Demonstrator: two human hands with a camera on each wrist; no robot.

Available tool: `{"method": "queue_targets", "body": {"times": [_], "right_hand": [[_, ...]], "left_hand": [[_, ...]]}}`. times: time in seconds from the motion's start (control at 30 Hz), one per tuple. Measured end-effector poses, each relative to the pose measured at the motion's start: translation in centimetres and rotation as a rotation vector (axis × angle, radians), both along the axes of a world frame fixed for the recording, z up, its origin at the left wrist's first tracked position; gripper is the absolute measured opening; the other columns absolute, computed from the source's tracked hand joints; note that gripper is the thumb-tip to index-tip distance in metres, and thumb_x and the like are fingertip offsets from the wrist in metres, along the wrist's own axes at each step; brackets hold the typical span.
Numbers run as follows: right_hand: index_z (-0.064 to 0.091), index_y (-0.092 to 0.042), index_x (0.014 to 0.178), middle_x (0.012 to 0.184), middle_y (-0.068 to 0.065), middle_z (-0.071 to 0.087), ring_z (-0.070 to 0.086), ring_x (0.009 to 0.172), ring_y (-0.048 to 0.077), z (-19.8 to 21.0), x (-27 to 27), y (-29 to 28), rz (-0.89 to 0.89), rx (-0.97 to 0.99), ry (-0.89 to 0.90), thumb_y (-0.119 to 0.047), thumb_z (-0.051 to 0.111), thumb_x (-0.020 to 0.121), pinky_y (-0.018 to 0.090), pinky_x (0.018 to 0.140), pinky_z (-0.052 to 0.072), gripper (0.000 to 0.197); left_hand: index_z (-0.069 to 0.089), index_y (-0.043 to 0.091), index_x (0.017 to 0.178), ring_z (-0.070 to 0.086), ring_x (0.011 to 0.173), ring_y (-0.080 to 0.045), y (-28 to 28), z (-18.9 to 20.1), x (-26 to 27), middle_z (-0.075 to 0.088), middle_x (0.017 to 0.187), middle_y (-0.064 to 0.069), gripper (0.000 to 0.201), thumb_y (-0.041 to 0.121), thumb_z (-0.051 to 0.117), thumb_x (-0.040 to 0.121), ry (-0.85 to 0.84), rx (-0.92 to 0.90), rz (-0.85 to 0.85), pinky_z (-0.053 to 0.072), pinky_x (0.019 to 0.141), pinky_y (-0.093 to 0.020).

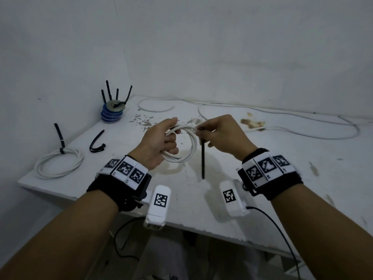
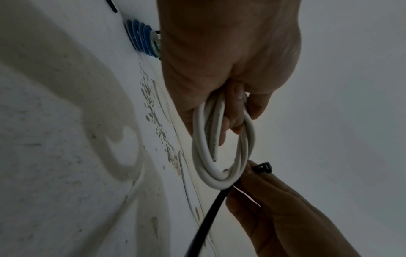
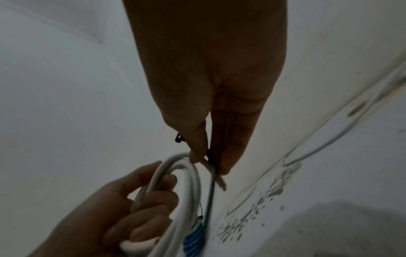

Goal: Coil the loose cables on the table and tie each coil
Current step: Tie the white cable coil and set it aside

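Note:
My left hand [image 1: 161, 141] grips a white cable coil [image 1: 190, 147] above the table's middle; its fingers curl through the loops [image 2: 222, 153]. My right hand [image 1: 217, 134] pinches a black zip tie [image 1: 202, 158] against the coil's right side. The tie's tail hangs straight down and its head [image 2: 262, 167] sticks out past my fingertips. In the right wrist view the right thumb and forefinger press the black zip tie [image 3: 209, 156] onto the white cable coil [image 3: 189, 175].
A tied white coil [image 1: 58, 163] lies at the table's left front, a loose bent zip tie [image 1: 96, 142] beside it. Blue tape rolls holding upright zip ties [image 1: 113, 112] stand at the back left. Loose white cable [image 1: 282, 122] runs along the back and right of the stained table [image 1: 302, 178].

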State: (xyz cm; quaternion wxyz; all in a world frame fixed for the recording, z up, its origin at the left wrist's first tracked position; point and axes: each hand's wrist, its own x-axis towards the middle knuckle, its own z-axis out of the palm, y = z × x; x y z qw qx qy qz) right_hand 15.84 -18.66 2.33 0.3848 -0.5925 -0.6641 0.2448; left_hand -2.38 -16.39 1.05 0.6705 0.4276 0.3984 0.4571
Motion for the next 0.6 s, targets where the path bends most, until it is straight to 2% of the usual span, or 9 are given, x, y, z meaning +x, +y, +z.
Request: {"method": "queue_targets", "body": {"times": [0.07, 0.17, 0.23, 0.3, 0.33, 0.4, 0.47, 0.53, 0.6], "right_hand": [[0.076, 0.0, 0.093, 0.084, 0.018, 0.074, 0.072, 0.075, 0.026, 0.1, -0.4, -0.1, 0.021, -0.073, 0.162, -0.007, 0.068, 0.092, 0.032, 0.072, 0.062, 0.011], [0.072, 0.007, 0.096, 0.095, 0.027, 0.072, 0.071, 0.077, 0.027, 0.3, -0.9, -0.2, 0.034, -0.161, 0.361, -0.001, 0.062, 0.093, 0.031, 0.073, 0.062, 0.013], [0.075, 0.003, 0.093, 0.091, 0.022, 0.073, 0.07, 0.075, 0.022, 0.3, -1.1, -0.3, 0.056, -0.178, 0.34, -0.005, 0.071, 0.088, 0.028, 0.073, 0.061, 0.01], [0.075, -0.004, 0.081, 0.084, 0.018, 0.074, 0.07, 0.071, 0.019, 0.2, -1.6, -0.8, 0.038, -0.161, 0.283, -0.008, 0.084, 0.075, 0.028, 0.071, 0.062, 0.012], [0.073, -0.007, 0.074, 0.081, 0.018, 0.074, 0.07, 0.069, 0.022, 0.0, -1.9, -0.9, 0.003, -0.142, 0.258, -0.007, 0.088, 0.07, 0.032, 0.072, 0.062, 0.015], [0.071, -0.012, 0.069, 0.078, 0.016, 0.074, 0.072, 0.072, 0.028, -0.4, -2.4, -0.7, -0.059, -0.1, 0.215, -0.005, 0.088, 0.069, 0.04, 0.076, 0.061, 0.018], [0.07, -0.015, 0.072, 0.078, 0.01, 0.074, 0.072, 0.076, 0.024, -1.1, -2.5, 0.0, -0.101, -0.075, 0.223, -0.006, 0.083, 0.075, 0.042, 0.081, 0.06, 0.017], [0.073, -0.011, 0.085, 0.083, 0.007, 0.075, 0.072, 0.079, 0.018, -2.0, -2.8, 0.4, -0.121, -0.03, 0.235, -0.009, 0.081, 0.079, 0.041, 0.083, 0.06, 0.01], [0.075, -0.006, 0.099, 0.089, 0.008, 0.076, 0.073, 0.08, 0.018, -2.8, -3.1, 0.7, -0.15, 0.042, 0.189, -0.012, 0.08, 0.081, 0.04, 0.084, 0.06, 0.02]], "left_hand": [[0.052, 0.008, 0.073, 0.016, 0.036, -0.01, 0.0, 0.0, 0.1, 0.022, 0.051, 0.003, 0.037, 0.033, 0.051, 0.1, 0.025, 0.024, 0.029, 0.022, 0.044, -0.025], [0.052, 0.008, 0.075, 0.019, 0.037, -0.011, 0.1, -0.3, 0.1, 0.024, 0.05, 0.003, 0.036, 0.033, 0.053, 0.101, 0.094, 0.091, 0.091, 0.026, 0.044, -0.025], [0.052, 0.008, 0.077, 0.02, 0.039, -0.011, 0.1, -0.5, 0.1, 0.024, 0.051, 0.003, 0.035, 0.034, 0.053, 0.101, 0.116, 0.128, 0.109, 0.028, 0.045, -0.025], [0.051, 0.009, 0.077, 0.02, 0.041, -0.012, 0.0, -0.8, 0.2, 0.024, 0.053, 0.002, 0.035, 0.035, 0.053, 0.101, 0.12, 0.153, 0.113, 0.029, 0.046, -0.026], [0.051, 0.009, 0.077, 0.021, 0.042, -0.013, 0.0, -1.0, 0.3, 0.025, 0.054, 0.002, 0.035, 0.035, 0.053, 0.101, 0.12, 0.164, 0.116, 0.029, 0.046, -0.027], [0.05, 0.011, 0.076, 0.02, 0.044, -0.013, -0.1, -1.4, 0.5, 0.024, 0.057, 0.0, 0.035, 0.035, 0.054, 0.101, 0.114, 0.179, 0.119, 0.028, 0.047, -0.027], [0.048, 0.013, 0.077, 0.021, 0.044, -0.013, -0.2, -1.6, 0.5, 0.026, 0.059, 0.0, 0.034, 0.036, 0.052, 0.101, 0.095, 0.177, 0.11, 0.028, 0.048, -0.028], [0.048, 0.012, 0.082, 0.024, 0.043, -0.012, -0.2, -1.7, 0.5, 0.031, 0.059, 0.001, 0.032, 0.036, 0.05, 0.102, 0.089, 0.166, 0.102, 0.03, 0.05, -0.029], [0.048, 0.011, 0.084, 0.025, 0.042, -0.011, 0.0, -1.7, 0.5, 0.035, 0.06, 0.001, 0.031, 0.037, 0.049, 0.103, 0.087, 0.141, 0.119, 0.033, 0.051, -0.029]]}}
